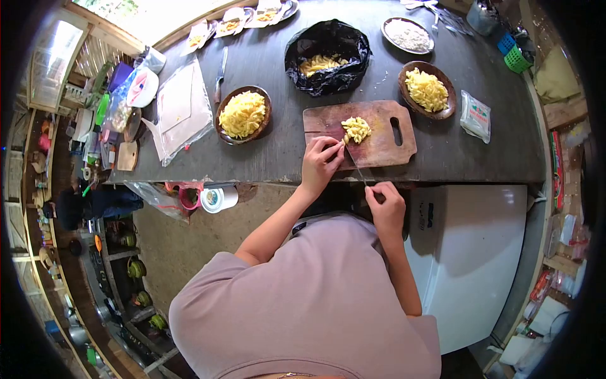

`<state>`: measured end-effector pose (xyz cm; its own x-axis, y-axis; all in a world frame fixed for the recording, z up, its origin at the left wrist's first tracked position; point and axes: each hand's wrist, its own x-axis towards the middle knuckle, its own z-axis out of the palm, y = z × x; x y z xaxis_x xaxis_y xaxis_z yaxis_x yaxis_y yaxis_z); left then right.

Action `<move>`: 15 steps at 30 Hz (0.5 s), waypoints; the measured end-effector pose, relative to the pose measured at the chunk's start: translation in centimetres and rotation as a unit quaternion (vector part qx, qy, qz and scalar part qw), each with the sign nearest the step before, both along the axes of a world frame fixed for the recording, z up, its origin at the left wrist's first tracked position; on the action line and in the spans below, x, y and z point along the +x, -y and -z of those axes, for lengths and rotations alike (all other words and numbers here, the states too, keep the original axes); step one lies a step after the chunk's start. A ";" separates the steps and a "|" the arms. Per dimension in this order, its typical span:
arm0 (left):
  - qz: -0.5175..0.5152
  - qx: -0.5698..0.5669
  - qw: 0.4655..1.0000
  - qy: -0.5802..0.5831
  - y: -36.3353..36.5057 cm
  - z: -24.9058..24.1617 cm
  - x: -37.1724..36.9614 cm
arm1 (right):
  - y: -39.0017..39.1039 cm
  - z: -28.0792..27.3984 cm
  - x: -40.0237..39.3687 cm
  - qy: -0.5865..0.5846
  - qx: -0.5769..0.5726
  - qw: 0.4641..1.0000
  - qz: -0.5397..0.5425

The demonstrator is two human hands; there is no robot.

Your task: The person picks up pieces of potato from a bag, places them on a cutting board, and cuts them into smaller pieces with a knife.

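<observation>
A wooden cutting board with a slot handle lies near the table's front edge, a small heap of yellow pieces on it. At its front left, my left hand pinches a small yellow piece. My right hand, just in front of the table edge, is closed on the handle end of a thin knife, whose blade points toward the left fingertips. Bowls of yellow pieces stand left and right of the board. Behind it, a black plastic bag holds more pieces.
Another knife lies left of the bag. A plate of white flakes stands at the back right, a white packet at the right. Flat sheets in plastic lie at the left. Below the table's right side is a white appliance.
</observation>
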<state>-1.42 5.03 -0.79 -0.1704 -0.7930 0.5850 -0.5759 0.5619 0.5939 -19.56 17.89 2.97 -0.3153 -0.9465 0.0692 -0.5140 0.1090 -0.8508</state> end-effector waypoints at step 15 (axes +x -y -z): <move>-0.002 -0.006 1.000 0.005 -0.1 0.2 0.1 | -0.1 -0.1 1.0 -0.020 -0.029 0.999 0.019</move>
